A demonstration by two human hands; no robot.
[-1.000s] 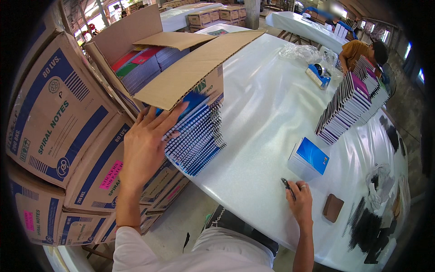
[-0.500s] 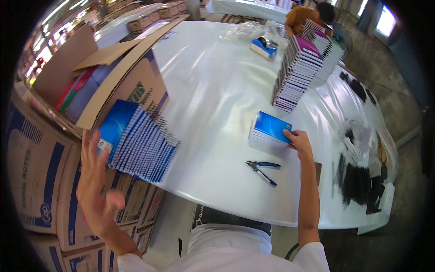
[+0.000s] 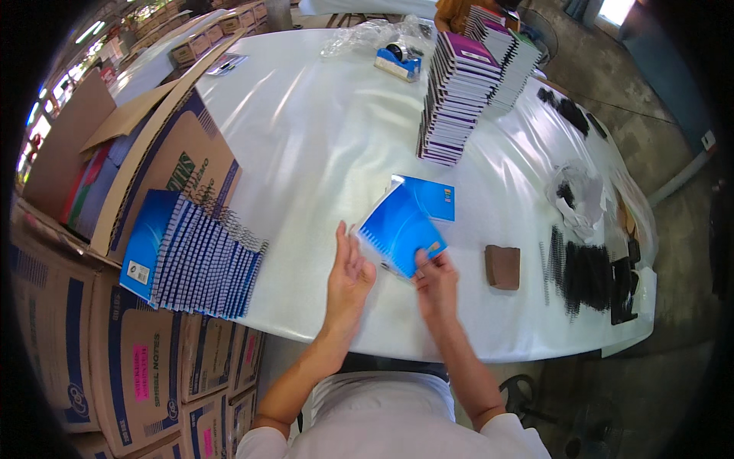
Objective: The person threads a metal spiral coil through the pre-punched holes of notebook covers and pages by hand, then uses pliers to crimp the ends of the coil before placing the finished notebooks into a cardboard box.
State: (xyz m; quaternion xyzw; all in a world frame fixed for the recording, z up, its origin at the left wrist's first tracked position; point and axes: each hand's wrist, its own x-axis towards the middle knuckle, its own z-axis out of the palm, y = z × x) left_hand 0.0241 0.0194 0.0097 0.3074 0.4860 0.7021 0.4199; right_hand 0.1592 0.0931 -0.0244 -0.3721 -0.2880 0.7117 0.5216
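A blue-covered notebook (image 3: 397, 222), slightly blurred, is tilted above the table in my right hand (image 3: 437, 284). Its thumb lies on the cover and the fingers are underneath. Punched holes run along the lower left edge. Beside that edge is my left hand (image 3: 348, 279), fingers stretched and holding nothing. Partly hidden behind the held notebook, more blue-covered notebooks (image 3: 443, 200) lie on the table. At the left, a leaning row of blue spiral notebooks (image 3: 202, 260) rests against an open carton. The cutting pliers seen earlier are mostly or wholly hidden.
Tall stacks of purple-covered spiral notebooks (image 3: 459, 92) stand at the far right, near a blue tape dispenser (image 3: 398, 63). A brown block (image 3: 502, 267) and black spiral coils (image 3: 585, 275) lie to the right. Cartons (image 3: 138, 359) are piled beside the table's left edge.
My right hand has lifted a notebook off the blue stack and brought it nearer me. My left hand has come from the left row to beside it. The view has shifted.
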